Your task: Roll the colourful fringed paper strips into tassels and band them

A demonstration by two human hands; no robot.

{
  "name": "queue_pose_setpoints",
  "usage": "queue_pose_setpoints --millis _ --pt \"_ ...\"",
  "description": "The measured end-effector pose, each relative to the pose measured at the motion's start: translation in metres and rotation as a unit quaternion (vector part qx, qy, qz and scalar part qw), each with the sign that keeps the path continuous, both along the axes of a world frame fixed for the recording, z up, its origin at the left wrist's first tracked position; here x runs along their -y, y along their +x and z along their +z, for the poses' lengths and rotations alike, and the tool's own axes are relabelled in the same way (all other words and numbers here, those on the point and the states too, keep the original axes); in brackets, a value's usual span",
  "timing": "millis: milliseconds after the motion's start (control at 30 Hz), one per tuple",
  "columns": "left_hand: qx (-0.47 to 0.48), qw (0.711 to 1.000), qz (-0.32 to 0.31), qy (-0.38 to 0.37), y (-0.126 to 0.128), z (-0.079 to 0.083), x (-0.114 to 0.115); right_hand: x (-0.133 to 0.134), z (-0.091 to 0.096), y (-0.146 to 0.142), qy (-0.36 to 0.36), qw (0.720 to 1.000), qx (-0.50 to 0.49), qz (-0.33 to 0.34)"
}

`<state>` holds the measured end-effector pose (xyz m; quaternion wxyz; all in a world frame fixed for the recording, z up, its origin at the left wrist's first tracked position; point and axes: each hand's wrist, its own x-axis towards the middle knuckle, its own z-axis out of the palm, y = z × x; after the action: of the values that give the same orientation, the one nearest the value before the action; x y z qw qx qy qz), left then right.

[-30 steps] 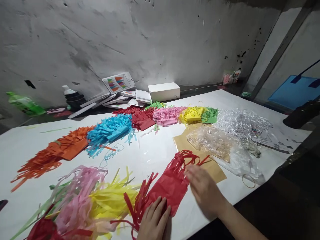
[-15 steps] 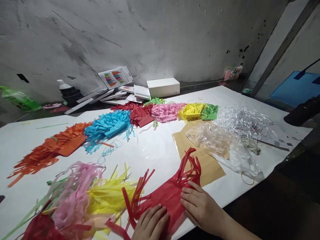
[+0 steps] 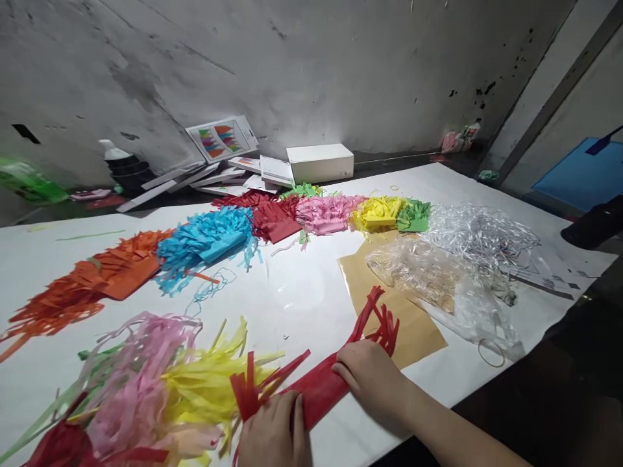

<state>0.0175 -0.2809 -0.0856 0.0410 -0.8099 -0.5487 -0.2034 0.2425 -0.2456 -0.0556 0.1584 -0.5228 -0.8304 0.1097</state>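
Note:
A red tissue paper tassel sheet (image 3: 318, 392) lies at the table's near edge, folded into a narrow band with cut strips fanning out at both ends. My left hand (image 3: 275, 428) is closed over its left end, fingers bent around the paper. Toward the other end, my right hand (image 3: 372, 376) grips the band, its fingers curled over the top and partly hidden. Red strips stick out past my right hand onto a brown paper sheet (image 3: 413, 337). To the left of my left hand lie a yellow tassel (image 3: 204, 386) and a pink tassel (image 3: 139, 389).
Along the back run fringed bundles in orange (image 3: 129, 272), blue (image 3: 209, 240), dark red (image 3: 277, 220), pink (image 3: 328, 214), yellow (image 3: 379, 214) and green (image 3: 413, 215). Silvery strips (image 3: 481, 237) and a clear plastic bag (image 3: 418, 269) lie right. A white box (image 3: 318, 163) stands behind.
The red tissue paper went from spread flat to folded into a narrow band. My hands changed from lying flat on it to curling around it. The view shifted slightly.

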Motion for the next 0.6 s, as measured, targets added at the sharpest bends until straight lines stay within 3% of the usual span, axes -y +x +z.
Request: queue_pose_setpoints --millis 300,367,500,600 --pt "-0.064 0.990 0.058 -0.109 0.007 0.007 -0.011 -0.009 -0.005 -0.007 0.042 0.996 0.050 -0.067" --pt "-0.049 0.988 0.059 -0.137 0.010 0.009 -0.013 -0.004 -0.003 0.000 0.095 0.995 0.026 -0.016" --pt "-0.044 0.975 0.078 -0.201 0.015 0.020 -0.017 0.011 -0.007 0.010 0.174 0.966 -0.024 0.189" --pt "-0.044 0.963 0.114 -0.242 0.013 0.027 -0.022 0.015 -0.019 0.007 0.194 0.964 -0.012 0.180"
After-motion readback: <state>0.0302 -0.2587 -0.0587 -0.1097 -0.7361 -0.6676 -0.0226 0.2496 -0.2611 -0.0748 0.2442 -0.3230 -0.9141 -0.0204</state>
